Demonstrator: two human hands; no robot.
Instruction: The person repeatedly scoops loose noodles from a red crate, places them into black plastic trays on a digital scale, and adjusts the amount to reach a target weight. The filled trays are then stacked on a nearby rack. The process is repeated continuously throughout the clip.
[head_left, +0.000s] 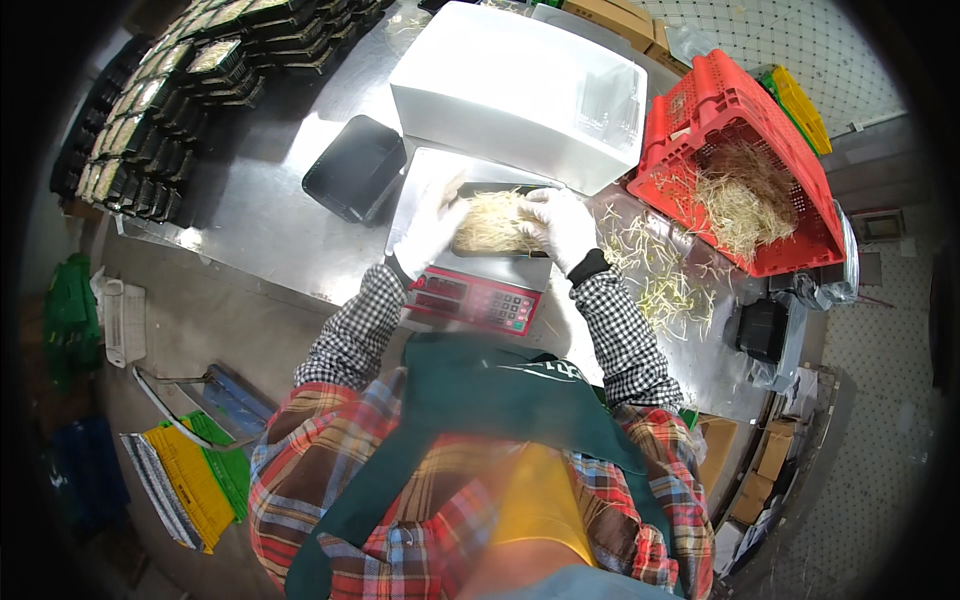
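A black plastic tray (501, 253) filled with pale bean sprouts (491, 221) rests on the metal platform of a red digital scale (472, 300). My left hand (435, 223), in a white glove, lies along the tray's left side with its fingers at the sprouts. At the right end, my right hand (559, 225), also gloved, has its fingers bent onto the sprouts and the tray's edge. Whether either hand grips anything is not clear. Left of the scale sits a black tray (354, 169) on the steel table.
Behind the scale stands a large white box (517, 90). A red perforated crate (814, 225) on its side holds more sprouts, with loose sprouts (660, 277) scattered before it. Stacked sprout-filled trays (150, 112) stand at the far left; a black container (763, 330) is at the right.
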